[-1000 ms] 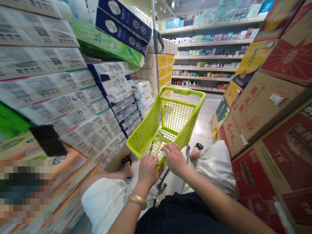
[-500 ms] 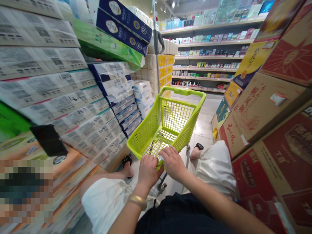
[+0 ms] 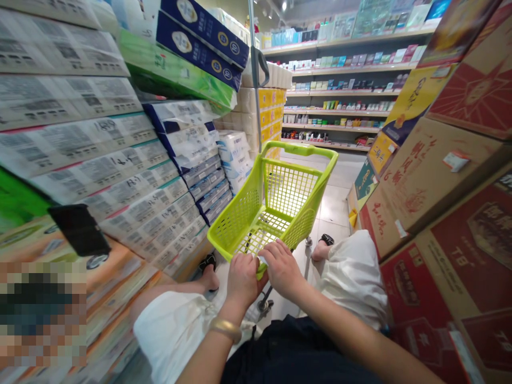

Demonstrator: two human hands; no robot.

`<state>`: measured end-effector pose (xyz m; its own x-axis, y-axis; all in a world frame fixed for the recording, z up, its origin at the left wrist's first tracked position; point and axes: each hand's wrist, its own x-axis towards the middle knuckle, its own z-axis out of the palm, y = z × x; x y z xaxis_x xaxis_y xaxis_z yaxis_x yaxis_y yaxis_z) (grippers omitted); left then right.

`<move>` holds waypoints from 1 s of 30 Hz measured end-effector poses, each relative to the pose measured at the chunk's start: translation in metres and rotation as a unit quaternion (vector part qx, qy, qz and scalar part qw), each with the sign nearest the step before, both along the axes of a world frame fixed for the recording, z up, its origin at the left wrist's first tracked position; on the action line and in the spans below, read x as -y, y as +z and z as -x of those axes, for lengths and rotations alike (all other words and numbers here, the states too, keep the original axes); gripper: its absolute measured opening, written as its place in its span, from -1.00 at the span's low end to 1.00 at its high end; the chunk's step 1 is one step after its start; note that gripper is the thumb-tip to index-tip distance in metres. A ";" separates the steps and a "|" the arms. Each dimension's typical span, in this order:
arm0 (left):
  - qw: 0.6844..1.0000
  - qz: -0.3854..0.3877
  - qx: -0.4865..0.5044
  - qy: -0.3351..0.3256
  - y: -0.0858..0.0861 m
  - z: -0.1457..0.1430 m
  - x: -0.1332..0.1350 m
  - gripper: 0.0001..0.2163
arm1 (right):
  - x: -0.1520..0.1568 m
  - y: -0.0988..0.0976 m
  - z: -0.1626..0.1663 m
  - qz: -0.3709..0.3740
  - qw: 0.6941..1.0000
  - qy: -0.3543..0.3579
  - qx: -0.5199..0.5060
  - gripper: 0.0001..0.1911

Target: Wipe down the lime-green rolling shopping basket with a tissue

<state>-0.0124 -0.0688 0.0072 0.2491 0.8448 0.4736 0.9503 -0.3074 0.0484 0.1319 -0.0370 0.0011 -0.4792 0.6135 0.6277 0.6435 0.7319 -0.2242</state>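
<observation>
A lime-green plastic shopping cart (image 3: 292, 154) stands in the aisle right in front of me, its basket holding nothing. My left hand (image 3: 242, 278) is curled over the near rim of the cart, fingers wrapped round it. My right hand (image 3: 282, 269) rests beside it on the same rim, fingers bent over the edge next to a small white object that I cannot make out. A gold bangle (image 3: 225, 328) sits on my left wrist. My feet in black sandals (image 3: 328, 240) show below the cart.
Stacked packs of tissue paper (image 3: 132, 176) wall in the left side. Red and brown cardboard cartons (image 3: 440, 176) are piled high on the right. Shelves of small goods (image 3: 340, 96) cross the far end. A tiled floor (image 3: 332, 205) runs ahead past the cart.
My right hand has slid slightly left along the rim toward my left hand. The cart has barely moved.
</observation>
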 end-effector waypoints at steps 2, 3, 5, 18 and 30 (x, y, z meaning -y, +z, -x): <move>1.000 -0.002 -0.002 0.002 0.000 0.000 0.000 -0.82 | -0.010 0.002 -0.007 0.000 1.000 -0.014 0.002 -0.66; 1.000 -0.004 -0.003 0.004 0.000 -0.001 0.000 -0.82 | -0.017 0.004 -0.012 0.001 1.000 -0.030 0.000 -0.64; 1.000 -0.003 -0.002 0.009 0.000 -0.002 0.000 -0.82 | -0.029 0.009 -0.019 0.009 0.998 -0.069 -0.007 -0.60; 1.000 0.001 0.022 -0.005 0.000 -0.001 0.001 -0.85 | -0.006 0.004 -0.005 0.019 1.000 -0.019 0.004 -0.64; 1.000 0.000 0.012 0.005 0.001 -0.003 0.002 -0.79 | 0.003 0.001 0.000 0.017 1.000 -0.021 -0.015 -0.64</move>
